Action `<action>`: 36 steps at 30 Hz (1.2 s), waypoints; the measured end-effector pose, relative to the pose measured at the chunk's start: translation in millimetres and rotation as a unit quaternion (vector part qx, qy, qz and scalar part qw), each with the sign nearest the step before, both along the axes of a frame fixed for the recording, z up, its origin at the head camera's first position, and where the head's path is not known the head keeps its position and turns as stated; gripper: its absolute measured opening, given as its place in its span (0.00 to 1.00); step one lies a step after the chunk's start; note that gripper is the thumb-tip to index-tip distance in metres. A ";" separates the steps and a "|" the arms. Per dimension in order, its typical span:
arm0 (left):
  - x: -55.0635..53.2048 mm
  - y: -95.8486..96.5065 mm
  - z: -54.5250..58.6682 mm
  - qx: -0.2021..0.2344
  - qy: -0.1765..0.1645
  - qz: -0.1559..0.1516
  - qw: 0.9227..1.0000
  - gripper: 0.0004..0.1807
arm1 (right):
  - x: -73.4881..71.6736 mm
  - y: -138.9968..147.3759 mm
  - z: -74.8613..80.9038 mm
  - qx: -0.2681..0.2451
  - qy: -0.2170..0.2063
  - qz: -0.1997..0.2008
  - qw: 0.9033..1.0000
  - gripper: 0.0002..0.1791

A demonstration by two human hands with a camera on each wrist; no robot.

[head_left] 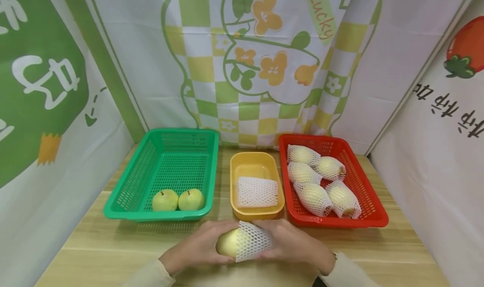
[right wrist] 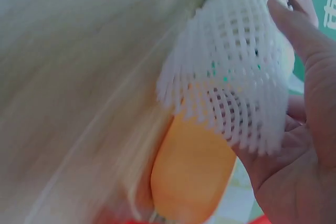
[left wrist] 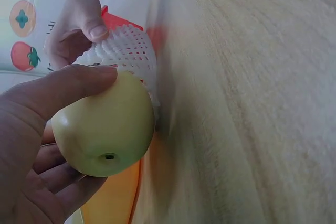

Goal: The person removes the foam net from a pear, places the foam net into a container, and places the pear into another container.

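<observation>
Near the table's front edge, my left hand [head_left: 200, 243] holds a yellow-green pear [head_left: 227, 243], thumb on one side and fingers beneath, as the left wrist view tells. A white foam net sleeve [head_left: 252, 241] covers the pear's right part. My right hand [head_left: 293, 243] grips that sleeve, its thumb pressing on the mesh. In the left wrist view, the bare end of the pear [left wrist: 107, 129] faces the camera with its small dark hollow. The net's open end [right wrist: 231, 108] flares out past the fruit in the right wrist view.
A green basket [head_left: 160, 215] with two bare pears [head_left: 165, 201] stands at left. In the middle, a yellow tub [head_left: 257, 213] holds flat foam nets [head_left: 257, 192]. The red basket [head_left: 336, 221] at right contains several net-wrapped pears [head_left: 311, 198]. Printed curtains [head_left: 242, 123] hang behind.
</observation>
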State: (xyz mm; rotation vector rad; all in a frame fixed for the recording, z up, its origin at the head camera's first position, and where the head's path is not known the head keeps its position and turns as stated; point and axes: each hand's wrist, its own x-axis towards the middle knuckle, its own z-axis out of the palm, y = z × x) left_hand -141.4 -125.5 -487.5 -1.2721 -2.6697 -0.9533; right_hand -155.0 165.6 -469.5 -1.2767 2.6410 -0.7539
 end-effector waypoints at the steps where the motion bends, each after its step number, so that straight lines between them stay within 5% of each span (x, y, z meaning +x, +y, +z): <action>1: 0.0 -0.4 -0.3 0.000 -0.001 -0.001 1.000 0.40 | -0.3 -2.7 -1.1 -0.003 -0.006 0.006 1.000 0.37; 9: 1.8 -10.3 -1.7 0.011 0.011 0.001 1.000 0.40 | 1.7 -7.2 2.3 -0.013 0.015 0.045 0.999 0.02; 21: 2.3 -21.7 -3.2 -0.004 -0.003 0.025 1.000 0.40 | -12.8 15.4 80.1 0.010 -0.027 0.025 0.999 0.02; 29: 4.2 -20.9 -1.9 -0.021 -0.015 0.029 0.999 0.41 | -63.6 13.9 127.5 0.019 0.017 -0.016 1.000 0.06; 36: 3.6 -19.3 -3.3 -0.026 -0.022 0.037 0.999 0.41 | -128.0 -5.6 128.2 0.022 0.049 -0.014 0.998 0.11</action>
